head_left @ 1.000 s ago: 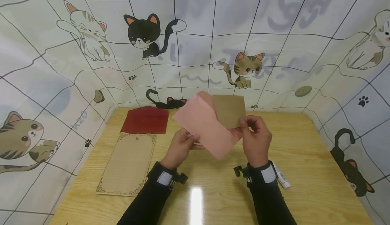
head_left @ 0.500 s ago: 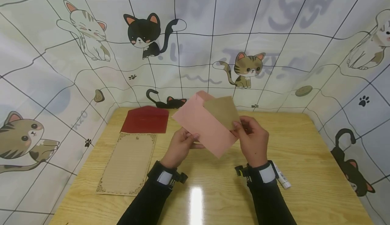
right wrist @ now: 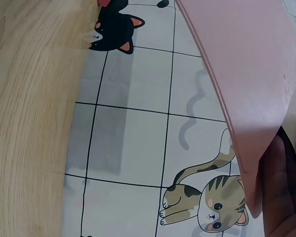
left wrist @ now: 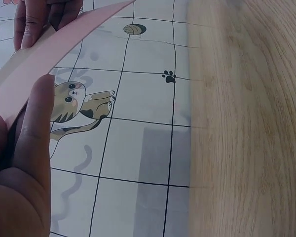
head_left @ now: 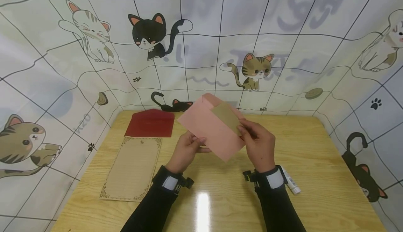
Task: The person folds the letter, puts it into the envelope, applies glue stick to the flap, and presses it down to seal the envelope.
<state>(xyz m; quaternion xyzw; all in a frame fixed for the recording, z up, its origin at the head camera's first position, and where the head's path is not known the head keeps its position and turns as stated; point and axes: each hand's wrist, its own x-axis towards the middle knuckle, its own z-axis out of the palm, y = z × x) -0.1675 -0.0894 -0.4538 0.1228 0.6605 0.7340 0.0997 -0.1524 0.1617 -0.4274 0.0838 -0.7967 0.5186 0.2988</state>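
Observation:
A pink envelope (head_left: 211, 130) is held tilted above the table, its flap raised. My left hand (head_left: 185, 151) pinches its lower left edge between thumb and fingers. With my right hand (head_left: 260, 144) I pinch a piece of brown paper (head_left: 227, 116) at its right side. The paper sits partly inside the envelope, its lower part hidden behind the pink front panel. In the left wrist view the pink envelope (left wrist: 44, 61) slants past my left thumb. In the right wrist view the envelope (right wrist: 246, 74) appears from its other side, with a strip of brown paper (right wrist: 293, 116) behind.
A red envelope (head_left: 150, 124) lies at the table's back left. Nearer, a beige letter sheet with an ornate border (head_left: 132, 169) lies flat. A white tube (head_left: 292, 182) rests beside the right wrist. A cat-printed cloth (head_left: 201, 50) hangs behind the wooden table (head_left: 321, 176).
My right hand has moved left and slightly down, turning the brown paper to line up with the envelope and sliding it deeper in. The left hand stays nearly still.

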